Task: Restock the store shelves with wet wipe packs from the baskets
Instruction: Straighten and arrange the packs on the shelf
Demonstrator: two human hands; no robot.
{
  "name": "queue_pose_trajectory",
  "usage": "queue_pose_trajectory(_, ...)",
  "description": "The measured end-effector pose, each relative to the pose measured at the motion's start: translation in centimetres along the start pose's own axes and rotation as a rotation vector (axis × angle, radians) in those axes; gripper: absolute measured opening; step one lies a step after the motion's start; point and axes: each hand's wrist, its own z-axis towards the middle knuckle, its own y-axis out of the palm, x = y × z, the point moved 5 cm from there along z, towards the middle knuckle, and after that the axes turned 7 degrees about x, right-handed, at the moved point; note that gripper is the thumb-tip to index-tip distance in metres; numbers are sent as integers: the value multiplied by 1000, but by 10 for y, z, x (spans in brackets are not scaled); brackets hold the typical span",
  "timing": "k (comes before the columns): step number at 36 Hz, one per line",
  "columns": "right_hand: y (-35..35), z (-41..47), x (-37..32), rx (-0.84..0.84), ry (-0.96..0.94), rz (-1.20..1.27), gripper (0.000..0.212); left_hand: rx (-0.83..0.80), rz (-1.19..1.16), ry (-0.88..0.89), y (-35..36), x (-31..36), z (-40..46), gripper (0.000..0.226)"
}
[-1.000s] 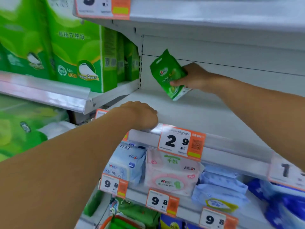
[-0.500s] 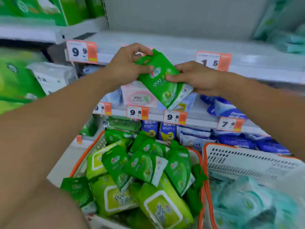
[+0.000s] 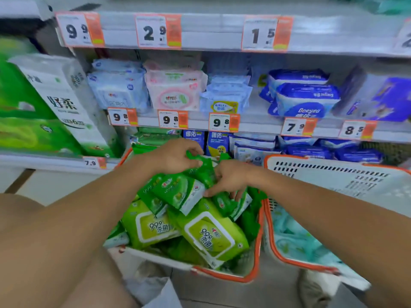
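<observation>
Hands lowered into basket, shelves behind

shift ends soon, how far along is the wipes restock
Nothing looks done in this view. In hand: the left hand and right hand grip small dark green wipe packs. Left: the orange-rimmed white basket remains heaped; the second basket holds pale teal packs.

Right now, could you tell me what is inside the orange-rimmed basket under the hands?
The orange-rimmed basket holds small green wipe packs over larger lime packs. Lower layers are covered.
</observation>
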Motion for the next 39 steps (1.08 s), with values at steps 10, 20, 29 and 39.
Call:
queue_pose_trajectory(10,16,-3,26,-150,110,-53,57,-306,176,-45,48,-18,-23,19)
queue_pose_trajectory(20,-31,-1,27,28,-3,112,39,-81,33,-58,12,-19,-4,7)
queue_pose_trajectory(29,-36,4,33,170,-85,132,26,-39,-16,-78,16,-19,-7,6)
queue_pose_trajectory(39,-238,-72,-17,795,-475,419,8,519,-263,227,-118,131,77,10)
